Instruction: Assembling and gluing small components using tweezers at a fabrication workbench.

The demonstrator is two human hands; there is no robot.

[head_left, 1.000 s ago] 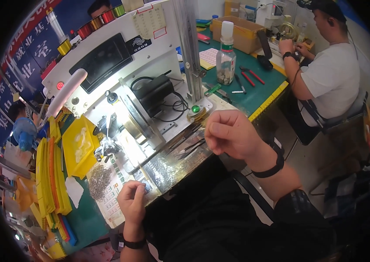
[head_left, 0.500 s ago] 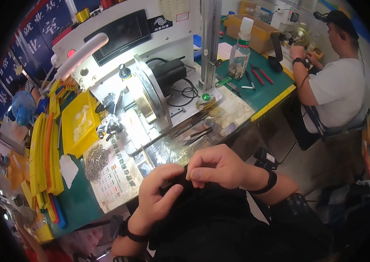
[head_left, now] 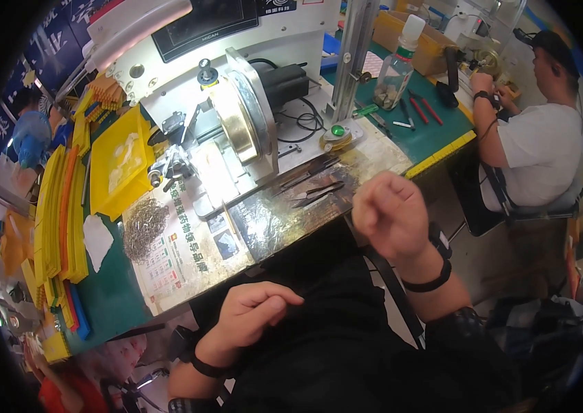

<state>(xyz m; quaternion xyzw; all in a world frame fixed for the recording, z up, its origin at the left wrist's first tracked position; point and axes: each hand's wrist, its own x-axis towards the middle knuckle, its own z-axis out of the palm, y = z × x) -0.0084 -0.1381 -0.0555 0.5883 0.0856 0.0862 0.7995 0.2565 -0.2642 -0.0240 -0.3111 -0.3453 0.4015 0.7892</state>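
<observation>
Left hand (head_left: 253, 313) low in the frame, fingers curled together, pinching the dark cloth (head_left: 333, 330) on the lap, below the worktop (head_left: 264, 227) edge. Right hand (head_left: 391, 213) lifted right of centre, fingers loosely folded, nothing in them that I can see. That cloth looks soft, light and floppy; a gathered pinch at a fold should hold best. Tweezers (head_left: 315, 193) lie nearby above on the worktop, thin and slippery-looking.
</observation>
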